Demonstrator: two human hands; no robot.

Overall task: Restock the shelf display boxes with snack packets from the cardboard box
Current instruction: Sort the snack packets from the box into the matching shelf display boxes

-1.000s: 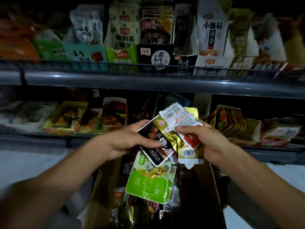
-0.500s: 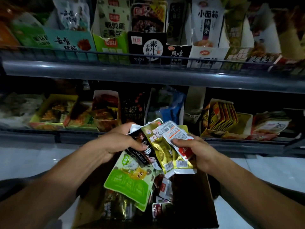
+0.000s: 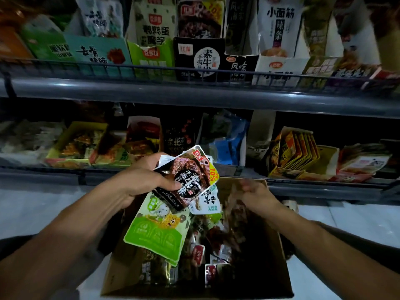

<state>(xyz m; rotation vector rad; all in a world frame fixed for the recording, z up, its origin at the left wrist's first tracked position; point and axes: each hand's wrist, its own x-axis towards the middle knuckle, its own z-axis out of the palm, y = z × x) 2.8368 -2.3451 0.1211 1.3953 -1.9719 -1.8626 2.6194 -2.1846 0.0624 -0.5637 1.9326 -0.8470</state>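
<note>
Glossy foil and plastic packets fill the left hand (image 3: 142, 180), near the middle of the frame: its fingers and thumb curl round a fanned bunch. On top is a dark packet (image 3: 186, 178) with a meat picture, white characters and a yellow "10%" corner, its long axis tilted from lower left to upper right. Beneath it hangs a larger flat green packet (image 3: 155, 230) with rounded corners, pointing down and to the left, and a small white packet (image 3: 205, 202) peeks out at the right, its print upside down.

Directly below stands the cardboard box (image 3: 279, 256), matte brown with its flaps open, holding a loose heap of small red, gold and dark sachets. The right hand (image 3: 257, 195) is over the box's far right edge, blurred; its fingers look bunched, but I cannot tell whether they hold anything.

Behind the hands run two grey metal shelves. The upper shelf (image 3: 194, 94), with a thin wire rail, carries upright card display boxes, among them a black box (image 3: 199, 59) with a white circle and a white box (image 3: 279, 68). On the lower shelf, at right of centre, an orange display box (image 3: 292, 152) holds packets standing on edge, leaning back. The bunch of packets blocks part of the lower shelf's middle.
</note>
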